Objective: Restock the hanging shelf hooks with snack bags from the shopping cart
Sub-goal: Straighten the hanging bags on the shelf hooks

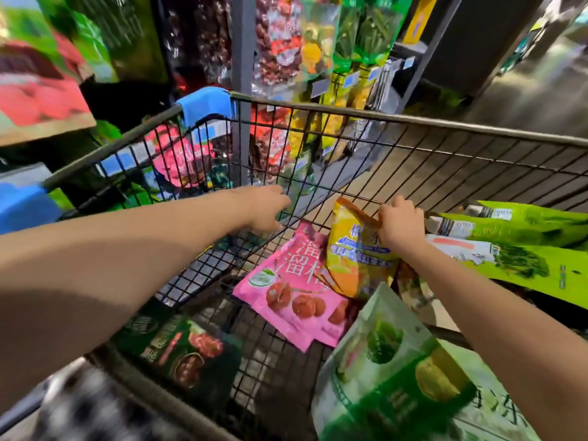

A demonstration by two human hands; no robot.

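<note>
Contents of the grey wire shopping cart (445, 123), listed front to back.

1. Pale and dark green plastic snack bag (391, 361): nearest, lower right, leaning up from the cart floor.
2. Dark green snack bag with a red fruit picture (178, 348): lower left, lying flat against the near wire side.
3. Pink plastic snack bag printed with red plums (296, 288): flat on the cart floor at centre, its upper right corner under item 4.
4. Yellow plastic snack bag with an orange top strip (356, 259): tilted upright just beyond the pink bag and lifted by its top edge.
5. Right hand (401, 224): fingers curled, pinching the orange strip of the yellow bag.
6. Lime green flat snack bags (525, 249): stacked at the right side, just beside the right hand.
7. Left hand (264, 208): inside the cart near the far left wire wall, fingers loosely spread, holding nothing; contact with the wire cannot be told.
8. Blue plastic corner guard (206, 103): on the far left corner of the rim.
9. Hanging shelf hooks beyond the cart: clear bags of dark red fruit (280, 43), a yellow-filled clear bag (318, 43) and green bags (372, 30) hang in columns; the hooks themselves are blurred.
</note>
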